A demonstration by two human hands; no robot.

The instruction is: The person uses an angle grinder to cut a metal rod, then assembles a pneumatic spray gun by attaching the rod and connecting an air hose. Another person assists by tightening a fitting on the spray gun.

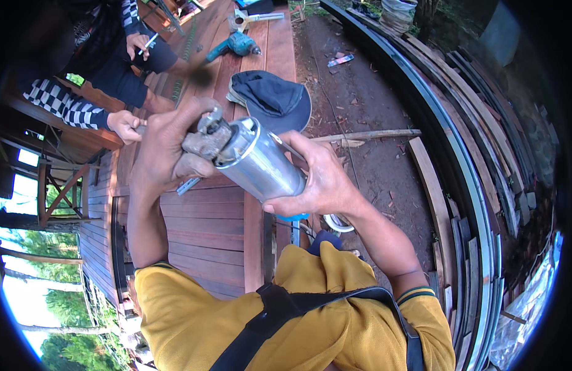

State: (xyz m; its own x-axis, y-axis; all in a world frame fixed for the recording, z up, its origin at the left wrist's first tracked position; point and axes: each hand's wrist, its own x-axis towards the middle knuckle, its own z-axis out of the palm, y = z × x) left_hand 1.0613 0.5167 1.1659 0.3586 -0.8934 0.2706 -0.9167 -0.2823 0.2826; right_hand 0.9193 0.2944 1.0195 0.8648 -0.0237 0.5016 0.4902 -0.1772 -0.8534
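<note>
My right hand [323,176] is wrapped round a silver metal cylinder [261,164], which looks like the body of a trim router; a bit of blue shows below it. The cylinder lies tilted, its open end up and to the left. At that end my left hand [168,139] is closed on a worn grey metal tool with jaws [209,141], perhaps a wrench. Its jaws sit against the fittings inside the cylinder's rim. The fingers hide most of this tool's handle.
Reddish planks [205,216] form the work surface, holding a dark cap [270,99], a teal drill [235,45] and a metal bracket-like piece [239,20]. A co-worker's hand [125,125] is close to my left hand; the other [137,44] holds a cigarette. Stacked timber [459,123] lines the right.
</note>
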